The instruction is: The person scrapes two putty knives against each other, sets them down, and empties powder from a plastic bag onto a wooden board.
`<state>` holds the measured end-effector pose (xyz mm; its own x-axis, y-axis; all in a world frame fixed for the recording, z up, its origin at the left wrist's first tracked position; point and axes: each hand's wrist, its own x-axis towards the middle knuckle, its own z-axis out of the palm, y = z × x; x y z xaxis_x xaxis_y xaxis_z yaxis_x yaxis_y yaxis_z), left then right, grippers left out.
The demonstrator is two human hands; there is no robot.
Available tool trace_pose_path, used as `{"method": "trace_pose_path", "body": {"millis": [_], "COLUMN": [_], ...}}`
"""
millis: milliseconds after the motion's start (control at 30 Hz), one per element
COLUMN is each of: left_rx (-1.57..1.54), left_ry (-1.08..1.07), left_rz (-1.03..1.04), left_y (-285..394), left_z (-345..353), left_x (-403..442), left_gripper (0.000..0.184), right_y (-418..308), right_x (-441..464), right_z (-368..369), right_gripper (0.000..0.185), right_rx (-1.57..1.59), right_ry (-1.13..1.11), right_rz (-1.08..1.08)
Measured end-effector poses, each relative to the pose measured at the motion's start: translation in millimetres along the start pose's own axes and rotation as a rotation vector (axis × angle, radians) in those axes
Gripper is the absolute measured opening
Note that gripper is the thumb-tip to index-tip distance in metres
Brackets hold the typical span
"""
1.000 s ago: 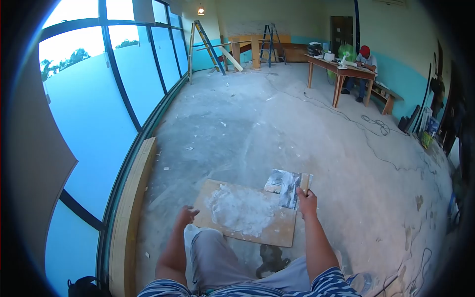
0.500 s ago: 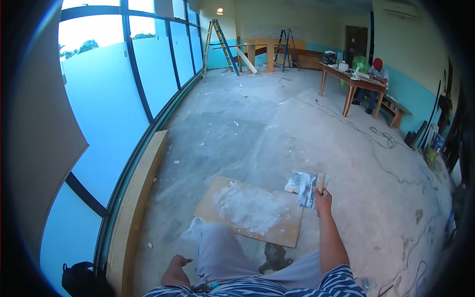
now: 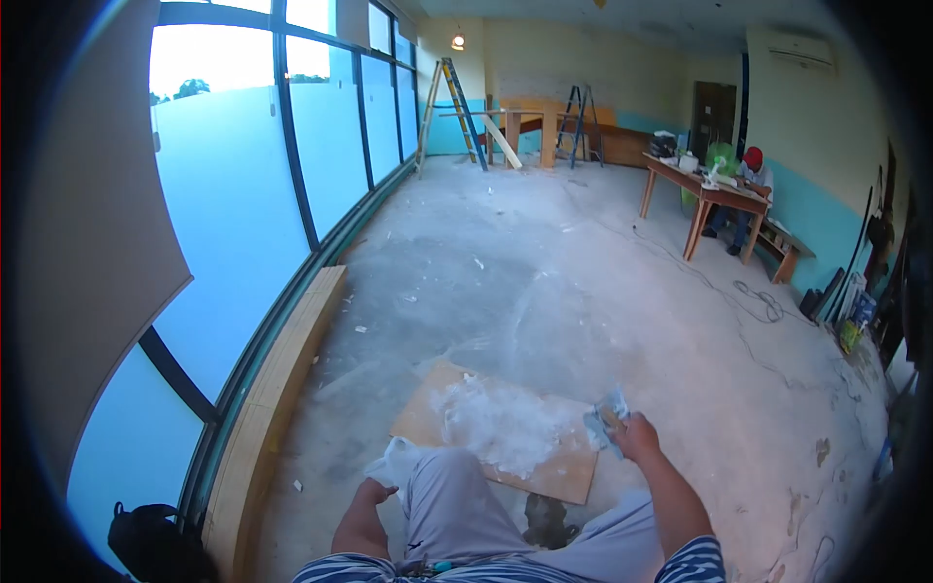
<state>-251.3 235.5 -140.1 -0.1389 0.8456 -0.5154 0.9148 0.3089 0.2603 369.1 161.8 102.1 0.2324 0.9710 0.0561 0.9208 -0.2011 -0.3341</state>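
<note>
A big, dusty gray floor (image 3: 680, 369) is under everything. Long, pale wooden beams (image 3: 267, 418) lie beside the windows. A flat, brown, four-sided board (image 3: 416, 414) lies on the floor in front of the knees. Lumpy white paste or powder (image 3: 505, 423) is already spread over its middle, and plenty is left there. How much is finished, I cannot tell. A crumpled white sheet or bag (image 3: 397, 459) is by the left knee. The left hand (image 3: 375, 493) is near it; I cannot tell if its fingers are apart. The right hand (image 3: 638, 439) grips a flat scraper with a wooden handle (image 3: 610, 418), tilted by the board's right edge.
</note>
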Motion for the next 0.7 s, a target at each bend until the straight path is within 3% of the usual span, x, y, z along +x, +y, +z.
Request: {"method": "trace_pose_path", "body": {"millis": [67,200,267,333,433,533,700], "left_rx": [-0.029,0.158,0.153,0.136,0.069,0.236,-0.013], "left_ry": [0.033,0.123,0.038,-0.048,-0.021,0.044,-0.019], "left_rz": [0.099,0.213,0.142,0.079,-0.109,-0.019,-0.197], "left_y": [19,5,15,52,44,26,52], "left_z": [-4,18,0,-44,-35,-7,-27], "left_x": [4,53,32,-27,-21,19,8], "left_gripper": [0.08,0.072,0.07,0.068,0.083,0.105,0.14], "right_y": [23,47,54,61,84,90,113], "right_x": [0,5,10,14,24,24,16], "right_z": [16,14,10,14,30,34,45], "right_gripper": [0.043,0.046,0.048,0.049,0.05,0.051,0.051], "right_rx": [-0.013,0.064,0.088,0.16,0.213,0.166,0.116], "right_ry": [-0.064,-0.039,-0.155,-0.124,-0.071,-0.014,-0.02], "right_rz": [0.119,0.132,0.193,0.233,0.278,0.302,0.366]}}
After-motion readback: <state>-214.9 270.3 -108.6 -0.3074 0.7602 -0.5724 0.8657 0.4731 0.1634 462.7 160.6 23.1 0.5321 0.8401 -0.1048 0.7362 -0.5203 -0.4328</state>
